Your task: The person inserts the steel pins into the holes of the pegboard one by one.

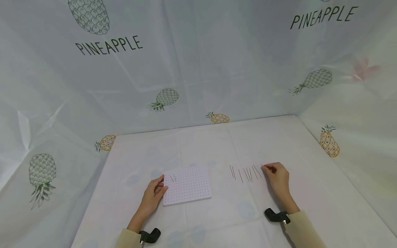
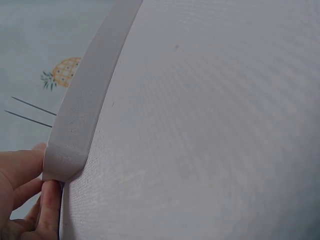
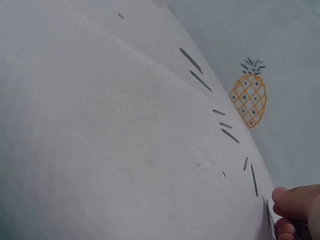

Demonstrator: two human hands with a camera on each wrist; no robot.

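Note:
A white pegboard (image 1: 189, 187) with a grid of small holes lies left of centre, two thin dark sticks (image 2: 31, 118) standing up from its far left part. At its left edge my left hand (image 1: 153, 194) grips the board, thumb on the near side of the corner and fingers behind. Off to the right, my right hand (image 1: 278, 177) pinches at the end stick of a loose row, its thumb and fingertips together. The tip of that thin dark stick (image 3: 268, 212) shows beside the thumb; the rest is hidden by the fingers.
Several thin dark sticks (image 1: 249, 174) lie spread in a row between the pegboard and my right hand. They rest on a white cloth (image 1: 217, 220) that covers the table. A pineapple-print curtain (image 1: 198, 69) hangs around the back and sides.

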